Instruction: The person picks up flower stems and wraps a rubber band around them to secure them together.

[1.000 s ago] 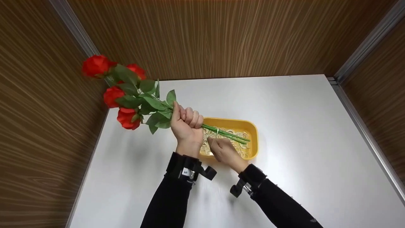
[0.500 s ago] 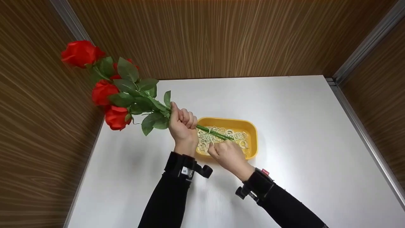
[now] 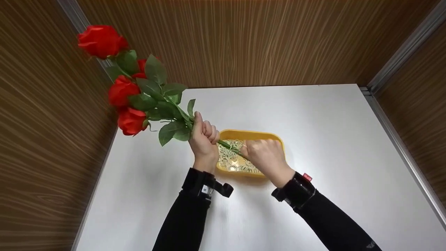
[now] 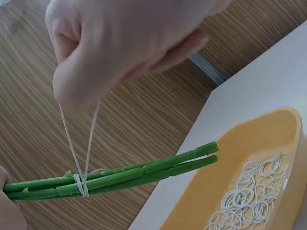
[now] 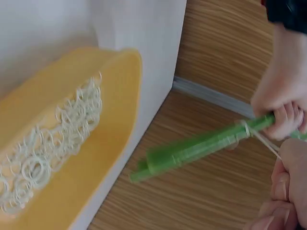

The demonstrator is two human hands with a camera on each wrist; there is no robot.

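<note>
Your left hand [image 3: 204, 139] has its fingers clamped round the rose stems [image 4: 120, 177], held above the yellow tray [image 3: 254, 134] on the desk [image 3: 313, 132]. Your right hand [image 3: 266, 157] pinches a rubber band [image 4: 79, 143], pulled taut. One loop is already on the stems; more winding looks left.
</note>
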